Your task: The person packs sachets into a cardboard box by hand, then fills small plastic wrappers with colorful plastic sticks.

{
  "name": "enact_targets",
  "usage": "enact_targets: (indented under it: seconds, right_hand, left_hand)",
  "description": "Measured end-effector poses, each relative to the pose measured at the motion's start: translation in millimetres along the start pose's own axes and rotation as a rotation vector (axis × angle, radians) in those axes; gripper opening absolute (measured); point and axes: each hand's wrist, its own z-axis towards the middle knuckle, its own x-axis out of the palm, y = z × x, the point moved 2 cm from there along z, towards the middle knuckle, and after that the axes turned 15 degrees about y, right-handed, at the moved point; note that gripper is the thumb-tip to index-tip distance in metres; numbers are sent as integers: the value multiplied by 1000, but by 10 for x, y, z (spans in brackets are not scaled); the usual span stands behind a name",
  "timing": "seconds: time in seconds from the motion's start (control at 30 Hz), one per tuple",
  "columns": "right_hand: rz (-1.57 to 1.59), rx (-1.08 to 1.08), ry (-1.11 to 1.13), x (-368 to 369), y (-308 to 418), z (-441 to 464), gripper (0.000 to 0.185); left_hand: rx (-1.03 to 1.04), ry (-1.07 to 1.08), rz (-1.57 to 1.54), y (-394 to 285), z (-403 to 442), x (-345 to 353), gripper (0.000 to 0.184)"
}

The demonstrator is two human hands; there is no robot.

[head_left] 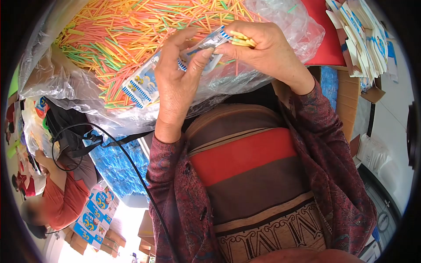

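Observation:
My left hand (175, 76) is closed round a small white-and-blue printed plastic packet (147, 81) with striped ends, held at a slant. The packet's upper end lies by the fingertips of my right hand (265, 46). My right hand is closed on a small bunch of short yellow and pale green candy-like sticks (240, 39), which point toward that end. Whether the sticks enter the packet cannot be made out. Below both hands spreads a large heap of thin pink, yellow, orange and green sticks (127, 26).
Clear plastic sheeting (57, 83) surrounds the heap on a red surface (322, 26). Flat printed cartons (362, 39) are stacked at the upper right. Blue woven material (116, 162) lies at lower left, near printed boxes (94, 215). Another person in a rust-red top (68, 197) works at left.

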Motion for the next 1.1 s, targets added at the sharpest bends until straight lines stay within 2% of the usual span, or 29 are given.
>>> enact_targets:
  seconds: [0.03,0.13,0.23,0.33,0.47,0.57,0.63,0.77,0.93,1.03,1.1]
  right_hand:
    - [49,-15,10,7,3,-5,22]
    - [147,-43,25,10,6,-21,20]
    - [-176,-202,-44,-16,37,-31,19]
    - [-157,-151,-49,-23,53,-44,19]
    - [-228,-143,-28,-34,133,-48,21]
    - [-273,-164,-37,2,105,-19,24]
    - [-280,-182,-79,28,51,-13,29]
    - [-115,-28,81,21,119,-40,40]
    - [-118,-148,67,84,14,-21,45]
    - [-75,-227,-16,158,-36,-20,43]
    - [35,-150,12,65,65,-38,40]
  left_hand:
    - [-104,41,-71,-6,-1,-1,17]
    - [-52,67,-89,67,-42,-31,18]
    - [4,50,-105,132,-60,-5,17]
    - [63,-12,-114,142,-72,22,15]
    - [121,-54,38,67,-78,88,12]
    - [79,-91,-263,182,-101,64,11]
    - [72,-92,-308,223,-116,48,12]
    - [67,-95,-397,258,-124,34,12]
    - [104,-123,-376,254,-107,54,11]
    - [93,-130,-414,260,-119,31,11]
    - [50,-119,-523,277,-135,12,12]
